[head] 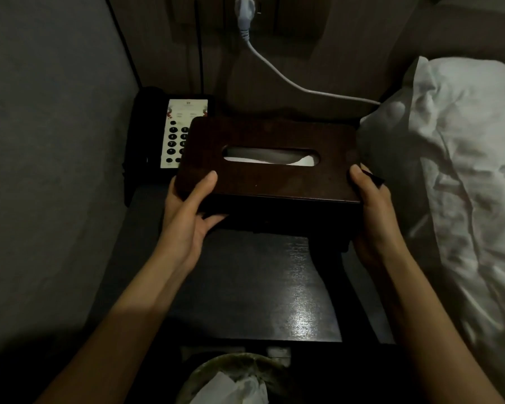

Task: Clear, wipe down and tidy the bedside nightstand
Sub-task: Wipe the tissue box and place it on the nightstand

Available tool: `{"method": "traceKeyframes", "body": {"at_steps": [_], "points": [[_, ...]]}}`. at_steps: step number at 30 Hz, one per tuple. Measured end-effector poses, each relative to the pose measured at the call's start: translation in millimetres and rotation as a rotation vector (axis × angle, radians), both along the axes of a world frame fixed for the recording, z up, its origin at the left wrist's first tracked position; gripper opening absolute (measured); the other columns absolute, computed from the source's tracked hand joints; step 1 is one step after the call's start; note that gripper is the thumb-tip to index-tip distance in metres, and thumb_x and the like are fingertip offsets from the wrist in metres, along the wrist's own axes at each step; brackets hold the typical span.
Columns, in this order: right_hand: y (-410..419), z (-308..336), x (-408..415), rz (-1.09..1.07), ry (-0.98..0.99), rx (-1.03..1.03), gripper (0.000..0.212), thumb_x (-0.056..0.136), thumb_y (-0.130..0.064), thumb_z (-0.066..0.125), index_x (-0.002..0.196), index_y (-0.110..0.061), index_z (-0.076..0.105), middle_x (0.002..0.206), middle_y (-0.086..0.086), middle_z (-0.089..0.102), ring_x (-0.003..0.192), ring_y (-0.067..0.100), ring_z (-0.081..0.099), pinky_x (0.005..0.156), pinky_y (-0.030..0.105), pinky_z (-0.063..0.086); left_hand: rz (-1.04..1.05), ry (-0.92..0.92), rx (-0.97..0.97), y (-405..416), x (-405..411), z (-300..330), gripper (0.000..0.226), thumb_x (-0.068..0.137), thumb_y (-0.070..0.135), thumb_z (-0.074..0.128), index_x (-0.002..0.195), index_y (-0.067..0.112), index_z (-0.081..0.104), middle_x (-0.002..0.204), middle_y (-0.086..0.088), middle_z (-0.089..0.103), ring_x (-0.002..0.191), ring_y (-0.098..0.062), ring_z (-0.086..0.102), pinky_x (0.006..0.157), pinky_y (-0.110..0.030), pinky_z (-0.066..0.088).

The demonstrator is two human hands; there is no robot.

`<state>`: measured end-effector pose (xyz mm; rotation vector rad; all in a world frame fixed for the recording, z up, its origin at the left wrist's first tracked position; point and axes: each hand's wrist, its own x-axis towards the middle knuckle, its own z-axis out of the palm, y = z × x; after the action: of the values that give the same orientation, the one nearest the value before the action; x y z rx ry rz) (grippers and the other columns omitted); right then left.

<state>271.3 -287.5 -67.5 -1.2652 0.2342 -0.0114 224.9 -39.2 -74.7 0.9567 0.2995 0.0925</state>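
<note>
Now the wooden tissue box (270, 158) is held over the nightstand (263, 290), gripped at its short ends by the left hand (187, 211) and right hand (372, 205) (probably stiff, light, smooth).

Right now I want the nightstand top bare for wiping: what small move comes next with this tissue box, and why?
Probably lift the tissue box clear and set it aside: the left hand and right hand each hold an end, and it covers the nightstand beside the telephone.
</note>
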Motion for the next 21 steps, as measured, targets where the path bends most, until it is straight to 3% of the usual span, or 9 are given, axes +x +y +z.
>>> {"method": "traceKeyframes", "body": {"at_steps": [6,11,14,17,21], "points": [[-5.6,-3.1,4.4,0.141,-0.017,-0.061,0.048,0.1,-0.041,0.049,0.145,-0.025,0.047,0.136,-0.004,0.062,0.121,0.01,0.061,0.097,0.026,0.053,-0.041,0.014,0.162,15.4,2.2,0.7,0.054,0.077,0.025,0.073,0.128,0.029,0.056,0.124,0.003,0.065,0.112,-0.016,0.064,0.079,-0.043,0.058],[-24.5,19.2,3.6,0.084,-0.008,-0.173,0.046,0.095,-0.032,0.057,0.141,-0.026,0.053,0.13,-0.003,0.064,0.11,0.006,0.067,0.085,0.02,0.056,-0.17,0.031,0.213,18.3,0.8,1.0,0.047,0.074,0.028,0.073,0.119,0.031,0.061,0.117,0.003,0.069,0.107,-0.016,0.067,0.075,-0.041,0.058],[-35.9,37.4,-8.4,0.307,0.019,-0.265,0.036,0.088,-0.028,0.06,0.123,-0.025,0.069,0.115,0.004,0.073,0.102,0.017,0.071,0.086,0.027,0.056,-0.247,0.043,0.221,23.5,-0.2,1.3,0.053,0.071,0.031,0.075,0.121,0.031,0.059,0.118,0.003,0.069,0.109,-0.017,0.066,0.077,-0.042,0.058],[-42.9,45.6,-22.5,0.532,0.123,-0.197,0.029,0.082,-0.025,0.06,0.106,-0.027,0.077,0.1,0.007,0.077,0.085,0.018,0.074,0.073,0.026,0.06,-0.29,0.06,0.233,29.0,-2.0,1.9,0.065,0.064,0.037,0.076,0.125,0.028,0.056,0.118,0.003,0.069,0.109,-0.016,0.066,0.076,-0.041,0.058],[-48.3,48.4,-24.8,0.717,0.155,-0.149,0.035,0.085,-0.019,0.058,0.117,-0.022,0.072,0.116,0.014,0.072,0.096,0.022,0.072,0.081,0.028,0.06,-0.287,0.063,0.224,27.4,-3.3,-0.8,0.061,0.07,0.035,0.076,0.127,0.029,0.056,0.119,0.003,0.068,0.11,-0.016,0.066,0.075,-0.039,0.058]]}}
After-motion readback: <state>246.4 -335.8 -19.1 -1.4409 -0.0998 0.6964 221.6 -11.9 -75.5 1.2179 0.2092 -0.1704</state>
